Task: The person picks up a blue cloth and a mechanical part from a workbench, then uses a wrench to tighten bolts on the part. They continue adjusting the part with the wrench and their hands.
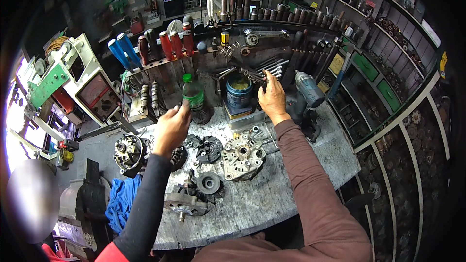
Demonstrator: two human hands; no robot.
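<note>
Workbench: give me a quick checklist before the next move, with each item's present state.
1. Right hand in view: ok, close to the blue tub.
2. Right hand free: cannot tell; fingertips overlap dark tools.
3. Left hand in view: not ok, out of the picture.
4. Workbench free of other hands: not ok; a co-worker's hand in a black sleeve is over it.
5. Green bottle upright and capped: ok.
6. Blue tub open: ok.

Right fingers (271,87) beside blue tub (239,98) | co-worker's fingers (183,110) near green bottle (193,99) | workbench (272,204): metal housing (234,159)
</note>
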